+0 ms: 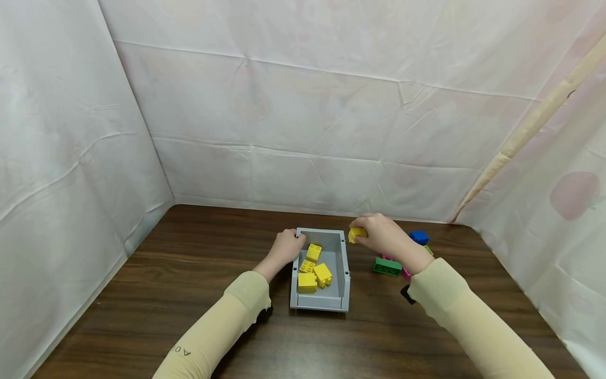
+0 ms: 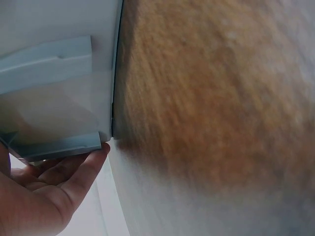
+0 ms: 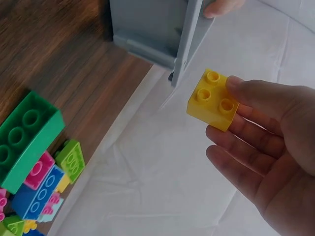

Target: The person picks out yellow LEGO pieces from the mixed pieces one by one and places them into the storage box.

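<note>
A grey open-topped bin (image 1: 320, 302) stands on the table with several yellow toy bricks (image 1: 306, 282) inside. The left hand (image 1: 286, 246) grips the bin at its far left corner; in the left wrist view its fingers (image 2: 83, 179) curl against the bin's edge. Just beyond the bin's right wall, the right hand (image 1: 381, 233) is raised, pinching a yellow brick (image 3: 212, 100) between thumb and fingers. The brick's studs face the right wrist camera.
To the right, partly behind the right forearm, lies a loose pile with a green brick (image 1: 387, 266), a blue brick (image 1: 418, 237), and pink and lime pieces. The brown wooden table (image 1: 213, 237) meets pale curtains (image 1: 303, 173) at the back and both sides.
</note>
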`<state>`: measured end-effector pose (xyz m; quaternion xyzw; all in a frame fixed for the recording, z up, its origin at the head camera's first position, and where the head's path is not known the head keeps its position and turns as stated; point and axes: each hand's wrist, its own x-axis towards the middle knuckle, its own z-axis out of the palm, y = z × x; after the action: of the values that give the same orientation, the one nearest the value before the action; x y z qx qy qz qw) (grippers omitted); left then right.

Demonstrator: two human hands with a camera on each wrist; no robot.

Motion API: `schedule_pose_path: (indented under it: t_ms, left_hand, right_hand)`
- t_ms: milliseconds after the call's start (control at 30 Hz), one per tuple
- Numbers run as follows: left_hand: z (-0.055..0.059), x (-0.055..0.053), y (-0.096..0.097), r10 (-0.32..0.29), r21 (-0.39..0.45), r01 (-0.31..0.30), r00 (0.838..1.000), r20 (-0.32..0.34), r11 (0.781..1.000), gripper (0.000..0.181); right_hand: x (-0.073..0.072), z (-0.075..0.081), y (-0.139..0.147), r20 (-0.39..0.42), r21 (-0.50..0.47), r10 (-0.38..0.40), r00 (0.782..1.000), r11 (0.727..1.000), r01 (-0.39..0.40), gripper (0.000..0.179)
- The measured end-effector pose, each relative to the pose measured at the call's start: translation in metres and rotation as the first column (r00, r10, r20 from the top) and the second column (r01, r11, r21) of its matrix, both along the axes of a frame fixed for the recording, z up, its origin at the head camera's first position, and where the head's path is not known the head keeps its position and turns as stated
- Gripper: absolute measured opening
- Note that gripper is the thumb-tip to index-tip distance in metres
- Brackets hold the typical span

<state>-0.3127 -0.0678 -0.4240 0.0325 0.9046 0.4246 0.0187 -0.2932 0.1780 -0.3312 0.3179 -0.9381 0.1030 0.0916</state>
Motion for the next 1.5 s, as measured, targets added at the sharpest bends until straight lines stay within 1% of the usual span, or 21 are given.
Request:
schedule_pose_path:
  t_ms: [67,300,433,633,800,967,1167,1367,1500]
  left_hand:
    - [0.000,0.000,0.000,-0.001,0.003,0.001,1.000,0.000,1.000,0.031]
    - [0.000,0.001,0.000,-0.004,0.005,0.004,1.000,-0.015,1.000,0.031]
    - [0.000,0.001,0.000,-0.002,-0.002,0.002,1.000,-0.022,1.000,0.032]
    - [0.001,0.000,-0.001,0.003,-0.003,-0.003,1.000,-0.023,1.000,0.030]
    - [0.000,-0.001,0.000,0.001,-0.008,-0.001,1.000,-0.010,1.000,0.031]
    - [0.000,-0.001,0.000,-0.002,-0.008,0.002,1.000,-0.001,1.000,0.031]
    - [0.000,-0.001,-0.001,-0.004,-0.014,0.004,1.000,-0.004,1.000,0.032]
    - [0.000,-0.001,-0.001,-0.005,-0.017,0.005,1.000,-0.002,1.000,0.034]
    - [-0.001,-0.001,0.000,-0.001,-0.022,0.000,1.000,-0.007,1.000,0.032]
  right_hand:
    - [0.000,0.000,-0.004,-0.006,0.007,0.007,1.000,1.000,-0.007,0.026]
    - [0.002,-0.001,-0.018,0.022,0.018,0.038,0.999,0.999,-0.038,0.028]
    - [0.002,-0.003,-0.026,0.006,0.035,0.081,0.997,0.996,-0.081,0.026]
    - [0.003,-0.009,-0.038,-0.022,0.062,0.173,0.985,0.983,-0.172,0.027]
    - [0.002,-0.015,-0.045,-0.016,0.101,0.204,0.979,0.974,-0.202,0.025]
    - [0.000,-0.021,-0.051,0.017,0.115,0.206,0.978,0.972,-0.207,0.025]
    - [-0.003,-0.025,-0.058,0.065,0.150,0.189,0.980,0.969,-0.196,0.027]
    - [-0.004,-0.030,-0.063,0.085,0.204,0.189,0.978,0.958,-0.203,0.026]
    - [-0.005,-0.033,-0.065,0.093,0.233,0.175,0.980,0.953,-0.192,0.026]
